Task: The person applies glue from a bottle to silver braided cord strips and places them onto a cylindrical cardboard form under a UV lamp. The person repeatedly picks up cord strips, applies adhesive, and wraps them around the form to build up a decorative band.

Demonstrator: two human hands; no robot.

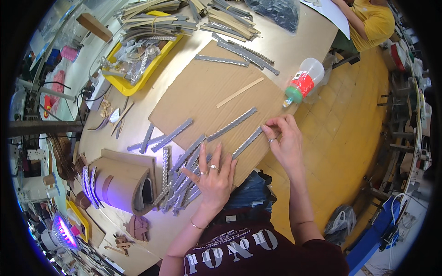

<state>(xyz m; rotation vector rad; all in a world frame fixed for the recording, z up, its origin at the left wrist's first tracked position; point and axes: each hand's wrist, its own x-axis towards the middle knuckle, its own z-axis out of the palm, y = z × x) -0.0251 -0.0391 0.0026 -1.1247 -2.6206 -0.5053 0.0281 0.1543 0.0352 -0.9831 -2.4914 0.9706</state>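
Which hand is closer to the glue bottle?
The right hand. It pinches the end of a grey strip just below the glue bottle. The left hand lies flat on the pile of strips, farther away.

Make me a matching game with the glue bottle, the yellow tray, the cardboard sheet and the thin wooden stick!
Things:
1. clear plastic glue bottle with green cap
2. yellow plastic tray
3. flat brown cardboard sheet
4. thin pale wooden stick

Places or states:
A. lying on the cardboard, touched by no hand
B. spread under the silver strips and both hands
C. on its side at the table's right edge
D. at the table's far left, full of scraps

Pairs: 1-C, 2-D, 3-B, 4-A
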